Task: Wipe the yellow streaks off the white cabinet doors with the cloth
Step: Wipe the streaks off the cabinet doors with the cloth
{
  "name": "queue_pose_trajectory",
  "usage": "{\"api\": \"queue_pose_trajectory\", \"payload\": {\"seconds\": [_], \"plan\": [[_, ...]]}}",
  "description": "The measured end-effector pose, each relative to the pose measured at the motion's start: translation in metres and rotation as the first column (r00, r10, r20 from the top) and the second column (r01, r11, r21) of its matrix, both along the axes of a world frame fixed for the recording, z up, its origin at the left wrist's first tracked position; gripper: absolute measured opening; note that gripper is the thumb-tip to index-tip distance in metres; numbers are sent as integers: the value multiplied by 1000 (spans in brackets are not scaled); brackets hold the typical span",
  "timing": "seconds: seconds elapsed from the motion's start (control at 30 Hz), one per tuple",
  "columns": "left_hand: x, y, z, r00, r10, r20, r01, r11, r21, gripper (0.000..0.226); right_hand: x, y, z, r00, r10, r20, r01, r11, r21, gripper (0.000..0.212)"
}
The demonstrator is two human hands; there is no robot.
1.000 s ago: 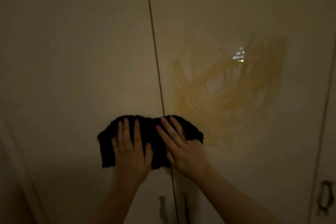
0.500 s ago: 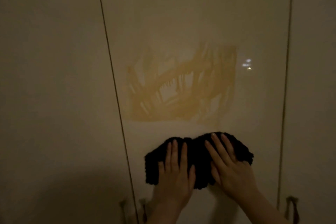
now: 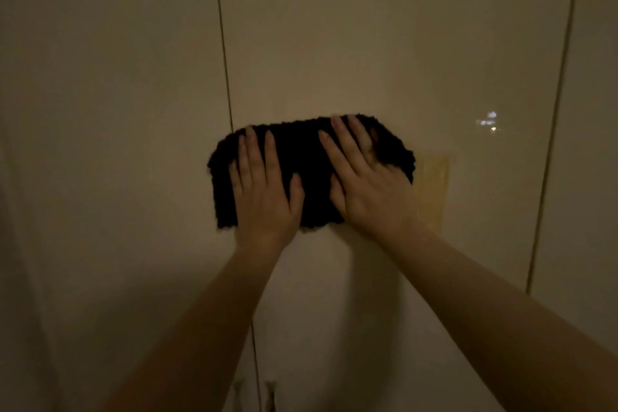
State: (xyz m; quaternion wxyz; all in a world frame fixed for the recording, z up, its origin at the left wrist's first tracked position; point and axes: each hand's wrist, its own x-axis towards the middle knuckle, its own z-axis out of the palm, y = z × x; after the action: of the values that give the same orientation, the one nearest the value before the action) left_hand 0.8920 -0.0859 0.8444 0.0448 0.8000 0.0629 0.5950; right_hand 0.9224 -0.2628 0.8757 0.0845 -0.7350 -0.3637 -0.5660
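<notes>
Both grips are flat: the left hand (image 3: pixel 264 191) and the right hand (image 3: pixel 364 184) lie side by side with straight, slightly spread fingers pressed on a dark cloth (image 3: pixel 307 174), holding nothing in a curl. Each forearm rises from the lower edge of the view, the left one from about 7 o'clock and the right one from about 5 o'clock, and both wrists bend so that the palms face the cabinet door (image 3: pixel 384 43). Left fingertips point toward 12 o'clock; right fingertips lean toward 11 o'clock, and the right thumb lies close to the left thumb over the middle of the cloth. That cloth is a black, nubbly, roughly oblong piece spread against the middle door, its left end reaching the thin vertical gap (image 3: pixel 222 43) between this door and the next one at 9 o'clock. What shows of the yellow streaks (image 3: pixel 433 184) is a pale patch at 3 o'clock of the right hand, touching the right end of the cloth and running down beside the wrist. A second vertical gap (image 3: pixel 561 94) marks the door's far edge at 3 o'clock. Small bright reflections (image 3: pixel 488 122) glint on the glossy surface at about 2 o'clock of the cloth. Two handles (image 3: pixel 269 395) peek out at 6 o'clock, dim and partly cut off.
</notes>
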Motion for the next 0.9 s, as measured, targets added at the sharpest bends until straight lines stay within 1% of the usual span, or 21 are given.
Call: {"api": "queue_pose_trajectory", "payload": {"seconds": [0.07,0.17,0.3,0.4,0.47,0.53,0.57,0.63,0.67,0.7,0.77,0.83,0.9], "plan": [[2,7,10,1000,-3,25,2,999,44,64,-1,7,2,1000,-3,-7,4,999,51,55],[3,8,-7,999,3,40,-6,998,61,64,-1,16,-20,999,-8,-42,13,993,120,54],[-4,11,-66,999,-30,-21,31,997,77,62,-8,29,-82,988,30,-152,-7,989,150,56],[-10,8,-130,995,-56,-80,60,997,39,62,-12,31,-141,968,71,-242,-40,991,127,59],[-13,8,-161,988,-51,-143,56,998,32,63,-12,30,-169,960,63,-271,-32,993,116,55],[-13,7,-171,982,-23,-188,29,999,29,64,-11,27,-181,957,56,-285,-26,994,107,52],[-12,6,-169,982,-12,-187,19,999,37,64,-11,27,-181,959,56,-276,-29,994,101,52],[-12,2,-146,987,-26,-159,36,998,61,64,-14,28,-163,966,74,-248,-52,994,93,55],[-10,-2,-121,990,-38,-133,49,995,85,64,-14,28,-141,970,88,-225,-66,993,102,58],[-7,-4,-91,995,-31,-100,43,993,113,66,-12,29,-113,977,103,-189,-82,990,115,60],[2,-9,-18,999,-22,-44,28,989,147,70,-7,28,-45,992,79,-98,-67,990,124,58],[5,-10,49,1000,-13,22,10,991,136,67,-2,26,25,1000,18,0,-18,991,134,56],[9,-12,95,996,-8,87,-2,994,109,65,3,25,75,996,-45,79,31,985,168,55]]}}
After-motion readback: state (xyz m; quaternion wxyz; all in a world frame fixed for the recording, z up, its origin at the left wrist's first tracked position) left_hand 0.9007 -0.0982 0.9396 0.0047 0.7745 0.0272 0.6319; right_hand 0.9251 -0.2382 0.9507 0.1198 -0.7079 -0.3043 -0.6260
